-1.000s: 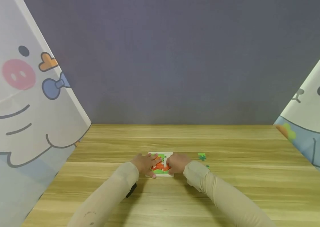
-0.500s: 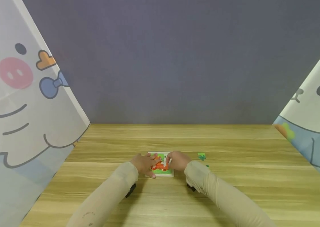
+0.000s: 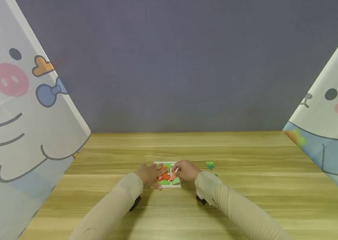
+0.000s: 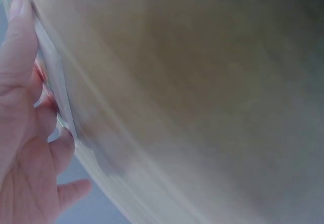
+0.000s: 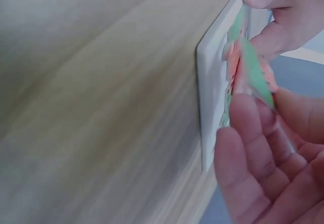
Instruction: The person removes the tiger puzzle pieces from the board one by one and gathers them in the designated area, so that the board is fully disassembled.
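Observation:
A small white-framed jigsaw puzzle (image 3: 166, 186) with an orange-and-green picture lies on the wooden table. My left hand (image 3: 148, 174) rests over its left side, fingers spread and straight, the thumb near the front edge. In the left wrist view, that hand (image 4: 25, 107) lies along the puzzle's edge. Between thumb and fingers, my right hand (image 3: 188, 170) pinches a green-and-orange puzzle piece (image 5: 257, 72), which stands tilted above the puzzle's right side. Pale backing shows at the upper right of the frame. The right fingers hide part of the right rim.
A loose green puzzle piece (image 3: 210, 165) lies right of the puzzle, and another small piece (image 3: 216, 175) is partly hidden by the right sleeve. A dark grey panel (image 3: 169, 66) stands behind the table, with cartoon-printed curtains (image 3: 52, 126) at both sides.
The piece at the puzzle's lower right has been lifted and tilted by my right hand; it lay flat before. My left hand has stayed on the puzzle. The head view has shifted slightly.

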Demonstrator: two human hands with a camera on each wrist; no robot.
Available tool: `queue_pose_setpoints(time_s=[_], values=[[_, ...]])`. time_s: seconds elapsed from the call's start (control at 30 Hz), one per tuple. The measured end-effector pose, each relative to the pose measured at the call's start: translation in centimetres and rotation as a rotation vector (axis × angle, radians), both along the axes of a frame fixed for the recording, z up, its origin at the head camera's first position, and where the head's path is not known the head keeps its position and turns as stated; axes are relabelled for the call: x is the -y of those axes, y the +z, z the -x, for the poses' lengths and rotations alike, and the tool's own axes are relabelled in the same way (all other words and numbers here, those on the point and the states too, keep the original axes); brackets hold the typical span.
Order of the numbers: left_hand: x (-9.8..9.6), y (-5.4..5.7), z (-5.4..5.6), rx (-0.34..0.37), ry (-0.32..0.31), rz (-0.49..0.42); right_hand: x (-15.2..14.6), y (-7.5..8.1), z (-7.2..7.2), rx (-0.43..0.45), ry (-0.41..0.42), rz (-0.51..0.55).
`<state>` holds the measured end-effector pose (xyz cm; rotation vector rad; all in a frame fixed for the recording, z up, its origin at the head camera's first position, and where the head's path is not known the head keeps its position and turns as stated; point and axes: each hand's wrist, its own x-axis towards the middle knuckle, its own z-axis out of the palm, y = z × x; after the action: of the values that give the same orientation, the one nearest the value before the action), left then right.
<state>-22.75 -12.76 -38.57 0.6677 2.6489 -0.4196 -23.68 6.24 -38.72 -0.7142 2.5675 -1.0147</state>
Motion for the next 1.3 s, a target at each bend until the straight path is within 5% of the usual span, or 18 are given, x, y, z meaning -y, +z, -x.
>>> queue_pose_setpoints(time_s=[0.33, 0.87, 1.3], values=[[0.2, -0.4, 0.1, 0.001, 0.034, -0.015, -1.7, -0.8, 0.8, 0.010, -0.057, 0.100], [0.2, -0.2, 0.0, 0.024, 0.030, -0.062, -4.5, -0.1, 0.9, -0.147, -0.049, 0.018], [0.5, -0.2, -0.2, 0.014, 0.021, -0.087, -6.8, -0.7, 1.1, -0.166, -0.105, 0.009]])
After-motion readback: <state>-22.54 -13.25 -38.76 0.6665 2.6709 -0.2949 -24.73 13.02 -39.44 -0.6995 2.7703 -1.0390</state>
